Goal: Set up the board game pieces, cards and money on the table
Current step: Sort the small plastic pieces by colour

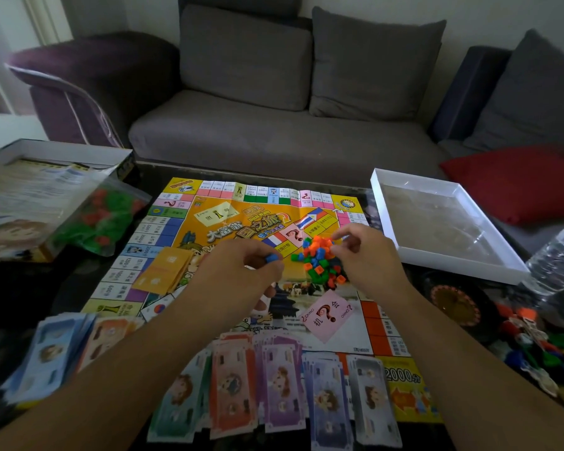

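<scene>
A paper game board (241, 216) lies unfolded on the dark table. At its middle sits a heap of small orange, green and blue cubes (319, 262). My left hand (241, 271) pinches a blue cube (272, 258) just left of the heap. My right hand (362, 252) hovers over the heap's right side, thumb and forefinger pinched at its top; what they hold is too small to tell. Stacks of paper money (280, 385) fan out along the near edge. A yellow card deck (166, 270) and a pink chance card (328, 315) lie on the board.
An open box with leaflets (46, 177) and a bag of green and red pieces (95, 222) sit at left. A white box lid (437, 219) lies at right, a plastic bottle (557, 255) beside it. Loose coloured pawns (534, 346) lie at right. A grey sofa (290, 102) stands behind.
</scene>
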`<action>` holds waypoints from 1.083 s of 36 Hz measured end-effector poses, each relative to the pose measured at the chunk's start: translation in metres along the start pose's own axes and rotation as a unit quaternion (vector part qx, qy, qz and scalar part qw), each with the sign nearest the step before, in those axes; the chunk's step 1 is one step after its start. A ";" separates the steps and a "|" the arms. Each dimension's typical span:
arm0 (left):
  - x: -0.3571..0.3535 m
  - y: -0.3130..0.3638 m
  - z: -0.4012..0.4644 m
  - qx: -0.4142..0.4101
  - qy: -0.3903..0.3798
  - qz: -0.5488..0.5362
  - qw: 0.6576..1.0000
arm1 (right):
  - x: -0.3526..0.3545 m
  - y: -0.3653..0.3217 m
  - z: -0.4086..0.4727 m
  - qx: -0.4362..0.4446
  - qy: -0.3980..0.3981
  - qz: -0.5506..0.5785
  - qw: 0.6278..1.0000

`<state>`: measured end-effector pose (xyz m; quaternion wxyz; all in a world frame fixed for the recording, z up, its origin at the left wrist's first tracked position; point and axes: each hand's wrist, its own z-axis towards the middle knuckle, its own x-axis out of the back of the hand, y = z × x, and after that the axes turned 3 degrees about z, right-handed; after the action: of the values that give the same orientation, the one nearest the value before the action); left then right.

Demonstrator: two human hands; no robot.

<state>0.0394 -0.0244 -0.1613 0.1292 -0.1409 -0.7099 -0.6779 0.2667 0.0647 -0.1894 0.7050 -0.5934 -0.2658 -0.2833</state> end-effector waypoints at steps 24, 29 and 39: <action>0.000 0.000 -0.003 0.000 -0.003 0.007 1.000 | -0.023 -0.012 -0.004 -0.026 -0.018 0.008 0.999; 0.003 -0.001 -0.002 0.004 0.014 -0.036 0.999 | -0.006 -0.024 -0.007 0.000 -0.002 0.077 0.997; 0.009 0.005 0.000 -0.004 0.015 -0.035 0.999 | 0.012 -0.065 -0.048 0.078 -0.150 0.141 0.975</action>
<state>0.0331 -0.0235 -0.1528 0.1153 -0.1059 -0.7097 -0.6868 0.2309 0.0073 -0.1438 0.7340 -0.6039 -0.3035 -0.0670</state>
